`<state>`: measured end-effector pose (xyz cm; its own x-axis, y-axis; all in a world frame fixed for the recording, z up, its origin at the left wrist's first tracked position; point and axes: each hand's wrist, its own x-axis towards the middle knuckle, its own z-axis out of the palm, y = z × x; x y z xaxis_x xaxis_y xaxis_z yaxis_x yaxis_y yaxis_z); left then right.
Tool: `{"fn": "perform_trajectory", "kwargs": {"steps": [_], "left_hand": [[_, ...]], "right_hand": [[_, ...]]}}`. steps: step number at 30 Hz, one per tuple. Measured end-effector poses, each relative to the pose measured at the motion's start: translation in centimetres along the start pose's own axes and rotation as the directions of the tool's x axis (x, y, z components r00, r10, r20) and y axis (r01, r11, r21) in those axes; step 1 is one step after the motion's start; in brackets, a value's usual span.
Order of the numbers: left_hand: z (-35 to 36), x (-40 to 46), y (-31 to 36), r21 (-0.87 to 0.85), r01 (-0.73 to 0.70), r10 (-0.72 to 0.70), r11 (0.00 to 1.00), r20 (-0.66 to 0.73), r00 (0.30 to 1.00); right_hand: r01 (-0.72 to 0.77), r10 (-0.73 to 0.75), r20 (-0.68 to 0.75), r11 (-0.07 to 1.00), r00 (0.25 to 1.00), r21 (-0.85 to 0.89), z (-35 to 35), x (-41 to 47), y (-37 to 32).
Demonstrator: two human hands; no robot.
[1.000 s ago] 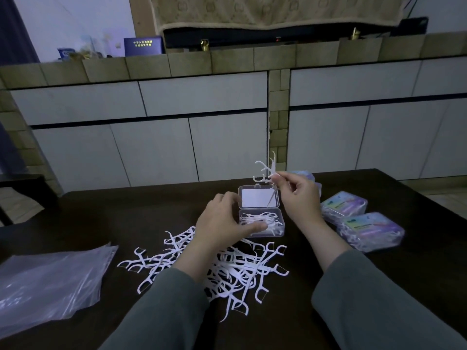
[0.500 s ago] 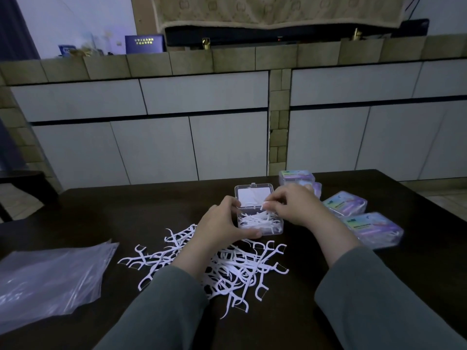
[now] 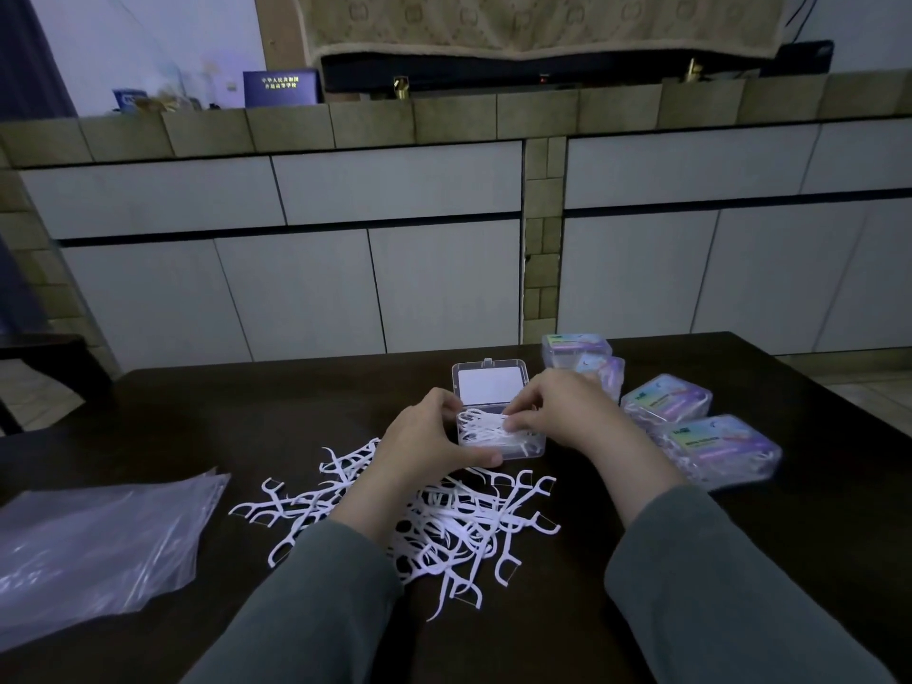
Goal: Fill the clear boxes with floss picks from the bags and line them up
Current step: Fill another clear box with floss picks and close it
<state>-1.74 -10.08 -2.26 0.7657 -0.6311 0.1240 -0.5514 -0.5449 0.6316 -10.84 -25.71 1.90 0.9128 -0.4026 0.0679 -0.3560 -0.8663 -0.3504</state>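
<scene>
A clear box (image 3: 529, 450) stands open at the table's middle, its lid (image 3: 491, 385) tipped back and white floss picks (image 3: 486, 431) lying inside. My left hand (image 3: 428, 439) grips the box's left side, thumb along its front wall. My right hand (image 3: 560, 412) reaches in from the right, and its fingertips pinch the floss picks inside the box. A loose pile of floss picks (image 3: 444, 525) spreads on the dark table (image 3: 296, 412) in front of the box, partly hidden by my left forearm.
Three closed, filled boxes with coloured labels sit to the right: the far box (image 3: 575, 347), the middle box (image 3: 666, 399) and the near box (image 3: 725, 449). Empty plastic bags (image 3: 98, 535) lie flat at the left. White cabinets stand behind the table.
My right hand came down from above the lid with a few floss picks and now has them in the box. My left hand stays on the box.
</scene>
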Motion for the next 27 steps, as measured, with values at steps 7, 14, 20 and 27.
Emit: {"fn": "perform_trajectory", "kwargs": {"steps": [7, 14, 20, 27], "left_hand": [[-0.1, -0.1, 0.1, -0.060, 0.015, -0.014, 0.998, 0.013, 1.000], [-0.1, -0.2, 0.2, -0.041, 0.008, -0.007, 0.999, 0.013, 1.000], [-0.1, -0.2, 0.2, -0.035, 0.009, -0.009, 0.999, 0.006, 1.000], [-0.1, -0.3, 0.4, -0.021, 0.000, 0.000, 1.000, 0.009, 1.000]], "right_hand": [[-0.039, 0.038, -0.037, 0.999, 0.999, -0.024, -0.9, -0.3, 0.5], [-0.007, 0.007, -0.029, 1.000, 1.000, -0.006, 0.1, -0.1, -0.1], [-0.013, 0.014, 0.100, 1.000, 0.995, -0.003, -0.9, -0.4, 0.6], [0.041, -0.043, 0.047, 0.998, 0.998, 0.038, 0.3, 0.1, -0.1]]}}
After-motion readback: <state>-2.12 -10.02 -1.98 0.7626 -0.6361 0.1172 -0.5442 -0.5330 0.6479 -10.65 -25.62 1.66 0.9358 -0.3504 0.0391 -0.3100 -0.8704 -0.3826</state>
